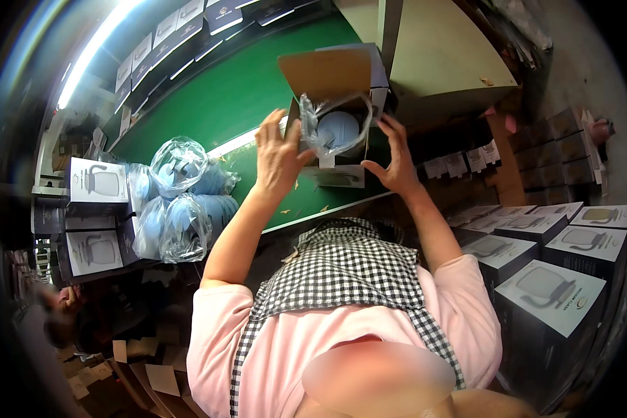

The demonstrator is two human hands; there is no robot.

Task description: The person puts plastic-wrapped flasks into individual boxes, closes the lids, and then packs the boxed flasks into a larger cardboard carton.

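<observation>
One open box, dark outside w/ brown cardboard inside (345,178), sits on the green tabletop (247,94), btwn the person's hands. In it: 1 rounded light-blue item (340,129), in 1 clear plastic bag (312,115). The bag's loose mouth bunches up & partly hides the blue; the tall brown flap (327,75) stands up behind.

2 hands. Left hand (279,155): fingers spread, at the box's left edge; right hand (398,157): also spread, thumb near the front rt corner. Neither pinches anything; can't tell from here if either touches the cardboard.

Left of that, at least 4 more bagged light-blue items (187,221) crowd together, overlapping, so no exact count. Next to them, 2 jug-picture box faces (97,180), one above the other. Person's rt: 6+ dark boxes w/ white pictured tops (550,292). Lower left, several open brown cartons (161,380).
</observation>
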